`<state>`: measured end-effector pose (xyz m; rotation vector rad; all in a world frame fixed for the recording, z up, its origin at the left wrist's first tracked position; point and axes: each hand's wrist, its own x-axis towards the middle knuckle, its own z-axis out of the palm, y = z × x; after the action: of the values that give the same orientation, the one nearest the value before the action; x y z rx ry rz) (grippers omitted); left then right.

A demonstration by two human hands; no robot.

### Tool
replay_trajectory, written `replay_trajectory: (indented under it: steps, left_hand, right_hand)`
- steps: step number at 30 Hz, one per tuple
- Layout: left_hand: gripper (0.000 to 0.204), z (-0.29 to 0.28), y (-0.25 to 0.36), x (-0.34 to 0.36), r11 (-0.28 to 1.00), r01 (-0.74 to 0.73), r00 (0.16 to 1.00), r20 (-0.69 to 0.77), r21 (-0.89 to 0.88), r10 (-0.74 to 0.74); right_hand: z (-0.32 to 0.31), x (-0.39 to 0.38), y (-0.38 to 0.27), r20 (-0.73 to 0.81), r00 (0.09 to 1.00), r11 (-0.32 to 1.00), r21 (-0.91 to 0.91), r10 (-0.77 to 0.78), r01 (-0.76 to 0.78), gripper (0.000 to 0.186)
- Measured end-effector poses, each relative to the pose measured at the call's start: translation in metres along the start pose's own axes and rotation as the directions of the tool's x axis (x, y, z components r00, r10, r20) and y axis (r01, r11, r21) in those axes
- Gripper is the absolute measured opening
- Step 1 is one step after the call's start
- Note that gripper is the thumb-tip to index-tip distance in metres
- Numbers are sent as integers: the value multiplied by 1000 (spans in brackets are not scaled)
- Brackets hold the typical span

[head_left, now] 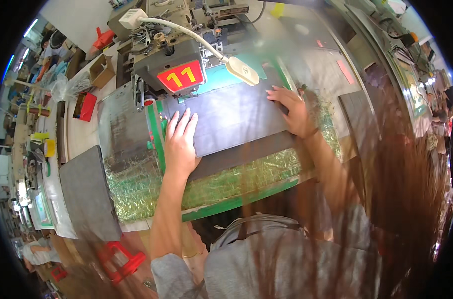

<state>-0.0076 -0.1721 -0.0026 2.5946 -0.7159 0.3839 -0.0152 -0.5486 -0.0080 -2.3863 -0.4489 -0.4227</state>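
A flat dark-grey rectangular panel (236, 122) lies under the head of a sewing-type machine (169, 62). A white gooseneck lamp (242, 71) lights its middle brightly. My left hand (181, 142) rests flat on the panel's left end, with fingers stretched toward the machine head. At the right end, my right hand (292, 110) touches the panel's edge with bent fingers and a gap between them. Neither hand is wrapped round anything. Beneath the panel is a darker sheet (221, 160), and along its left side runs a green strip (156, 134).
Shiny green-yellow film (226, 184) covers the table's near part. Grey boards lie at the left (87, 192) and right (358, 114). A red box (85, 106) and cardboard box (102, 71) stand farther left. A red stool (121, 261) is below. Blurred brown strands cross the right side.
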Motion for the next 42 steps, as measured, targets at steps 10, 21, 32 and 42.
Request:
replay_trajectory:
  steps: [10, 21, 32, 42]
  left_hand:
    - [28, -41, 35, -93, 906, 102, 984, -93, -411, -153]
    - [27, -45, 11, -101, 664, -12, 1000, -14, -748, 2]
    - [45, -29, 131, -118, 409, 246, 555, 474, -879, 683]
    - [32, 3, 199, -123, 715, 256, 544, 708, -651, 450]
  right_hand:
    - [-50, -187, -25, -208, 794, 574, 793, 570, -204, 28]
    - [-65, -232, -93, 287, 697, 85, 891, 657, -447, 34]
    - [-63, -383, -73, 263, 653, -51, 944, 710, -325, 79]
    - [-15, -735, 21, 24, -341, -63, 993, 940, -104, 57]
